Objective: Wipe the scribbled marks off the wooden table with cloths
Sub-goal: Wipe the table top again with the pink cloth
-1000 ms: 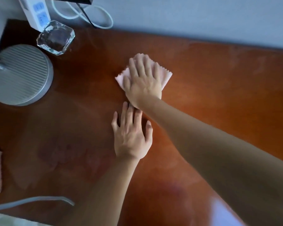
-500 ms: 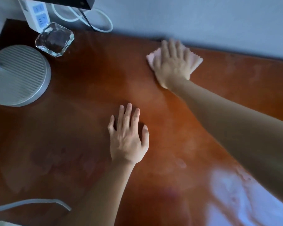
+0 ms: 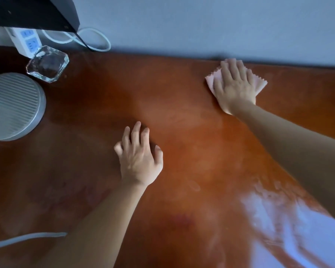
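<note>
A pink cloth (image 3: 260, 85) with a zigzag edge lies on the reddish-brown wooden table (image 3: 182, 117), near its far edge at the right. My right hand (image 3: 235, 88) presses flat on the cloth with straight fingers and covers most of it. My left hand (image 3: 139, 157) rests on the bare table near the middle, fingers slightly bent, holding nothing. Faint dull smears show on the wood near the front left; no sharp scribble is plain to see.
A round grey ribbed lamp base (image 3: 12, 105) stands at the left. Behind it sit a square glass ashtray (image 3: 47, 63), a white power strip (image 3: 25, 42) with a looped white cable (image 3: 93, 41), and a black object (image 3: 33, 14). A grey cable (image 3: 23, 238) crosses the front left. A wall (image 3: 201, 24) borders the far edge.
My right hand has slid the pink cloth from the middle of the table towards the far right edge. My left hand stayed put, its fingers now a little more bent.
</note>
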